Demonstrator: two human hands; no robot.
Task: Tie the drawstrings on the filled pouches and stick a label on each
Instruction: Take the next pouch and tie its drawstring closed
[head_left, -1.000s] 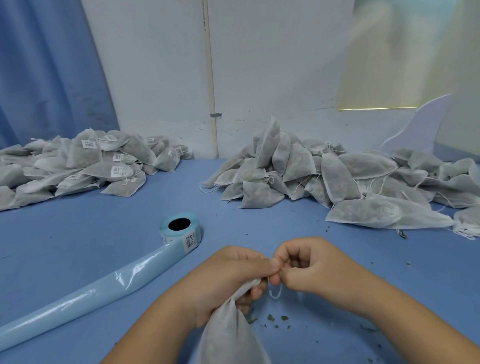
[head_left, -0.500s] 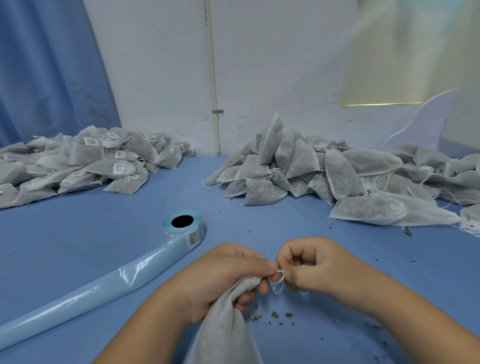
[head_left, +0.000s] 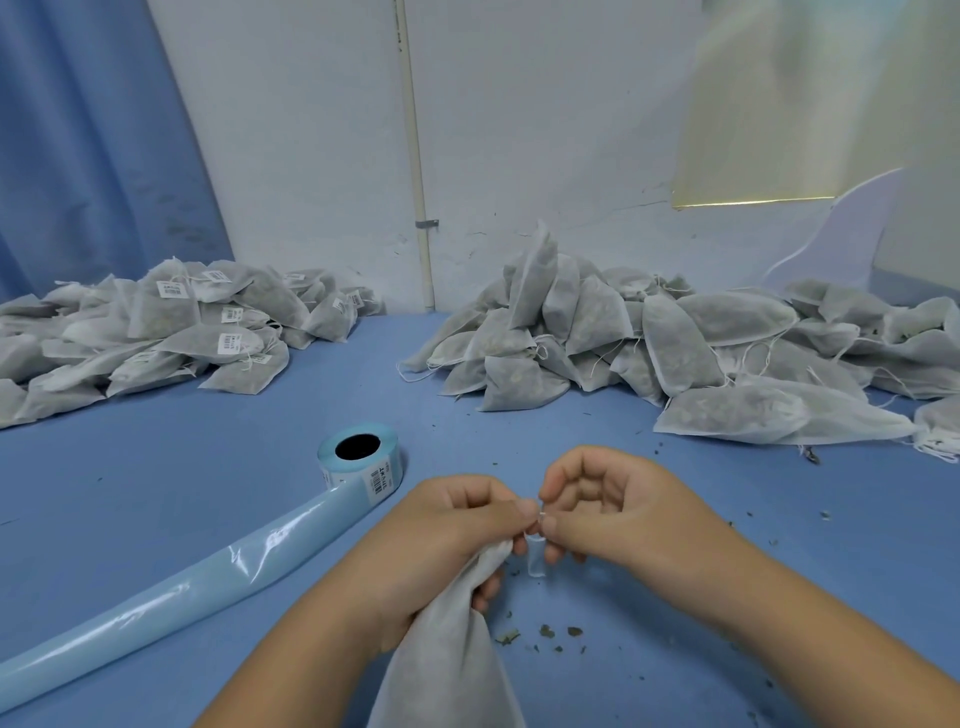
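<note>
Gripping one filled pouch (head_left: 447, 660) by its gathered neck, the left hand (head_left: 452, 540) has its fingers curled round the white fabric, and the body of the pouch hangs down toward the bottom edge of the view. The right hand (head_left: 613, 514) meets it fingertip to fingertip, with thumb and forefinger pinching the thin white drawstring (head_left: 535, 558), one small loop of which dangles between the two hands. One label roll (head_left: 361, 457) stands on the blue table (head_left: 156, 493) just left of the hands, and a single long strip of pale blue backing (head_left: 182, 587) trails from it toward the lower left. Two piles of pouches lie at the back, well apart. The left pile (head_left: 156, 332) shows at least six white barcode labels. The right pile (head_left: 675, 343) shows loose strings and no label that I can make out. The pouches in either pile are too many and too overlapped to count. A scatter of dried herb crumbs (head_left: 545, 631) lies on the table below the right hand. One thin pipe (head_left: 415, 156) runs up the wall, and one blue curtain (head_left: 93, 145) hangs at the left.
</note>
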